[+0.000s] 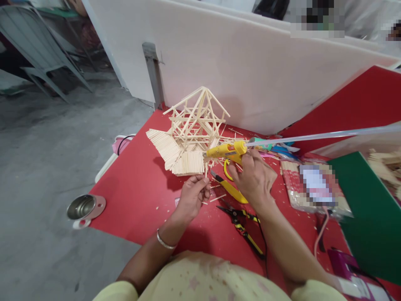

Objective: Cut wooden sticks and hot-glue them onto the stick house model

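My right hand [254,174] is closed round a yellow glue gun [226,149] with a long clear glue stick [313,134] standing out of its back. The gun's nozzle points left, at the edge of a small house model [200,121] built of thin wooden sticks. Between the pinched fingers of my left hand [194,193] is a thin wooden stick [206,170], held upright beside the model's slatted roof panel [188,163]. Whether stick and panel touch, I cannot tell. Under the gun lie a yellow utility knife [232,190] and black-and-yellow pliers [242,225].
Loose sticks and scraps [218,198] litter the red tabletop [134,200]. A metal mug [86,209] stands at the left edge. To the right are a bagged stack of sticks [291,188] and a green board [369,217]. A white partition [250,71] closes off the back.
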`<state>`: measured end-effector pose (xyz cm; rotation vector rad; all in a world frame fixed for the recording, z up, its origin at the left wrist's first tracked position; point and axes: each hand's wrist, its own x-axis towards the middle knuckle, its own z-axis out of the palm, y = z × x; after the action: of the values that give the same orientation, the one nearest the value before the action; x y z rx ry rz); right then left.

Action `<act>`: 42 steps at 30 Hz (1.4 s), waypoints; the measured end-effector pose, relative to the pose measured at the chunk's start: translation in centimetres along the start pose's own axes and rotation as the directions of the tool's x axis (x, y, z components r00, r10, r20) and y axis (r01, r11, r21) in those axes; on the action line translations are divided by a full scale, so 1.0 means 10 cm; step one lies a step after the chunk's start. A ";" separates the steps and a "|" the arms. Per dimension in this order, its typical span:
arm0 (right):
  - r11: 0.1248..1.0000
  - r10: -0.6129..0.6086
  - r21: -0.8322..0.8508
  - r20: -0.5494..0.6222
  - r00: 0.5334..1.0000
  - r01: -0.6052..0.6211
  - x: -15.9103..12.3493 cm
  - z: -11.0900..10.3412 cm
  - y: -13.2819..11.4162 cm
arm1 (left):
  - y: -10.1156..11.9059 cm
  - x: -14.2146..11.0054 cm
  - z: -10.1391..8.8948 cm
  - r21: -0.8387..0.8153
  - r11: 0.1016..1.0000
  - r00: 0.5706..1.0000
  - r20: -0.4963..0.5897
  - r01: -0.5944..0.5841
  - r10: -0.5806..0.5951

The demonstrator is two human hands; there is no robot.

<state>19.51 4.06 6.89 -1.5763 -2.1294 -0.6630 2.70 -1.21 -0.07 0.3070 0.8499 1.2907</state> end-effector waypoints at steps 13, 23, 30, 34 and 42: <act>0.996 -0.049 -0.078 -0.055 0.997 0.045 -0.08 0.00 0.03 | -0.03 -0.01 -0.03 -0.005 1.000 1.000 0.006 -0.001 0.001; 0.995 -0.075 -0.076 -0.128 0.989 0.066 -0.09 0.01 0.06 | 0.01 0.01 0.04 -0.002 1.000 1.000 -0.013 -0.021 0.021; 0.996 -0.054 -0.073 -0.107 0.993 0.046 -0.10 -0.02 0.06 | 0.01 0.01 0.05 0.000 1.000 1.000 -0.016 -0.017 0.017; 0.998 -0.058 -0.046 -0.106 0.993 0.054 -0.10 -0.05 0.07 | -0.05 -0.04 -0.01 0.023 1.000 0.999 0.034 0.003 -0.003; 0.995 -0.084 -0.059 -0.086 0.993 0.079 -0.16 -0.09 0.07 | -0.11 -0.10 -0.07 0.039 0.999 1.000 0.029 -0.004 0.003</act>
<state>20.70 2.48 6.80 -1.4663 -2.1364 -0.8096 2.96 -2.62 -0.79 0.3573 0.8509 1.2712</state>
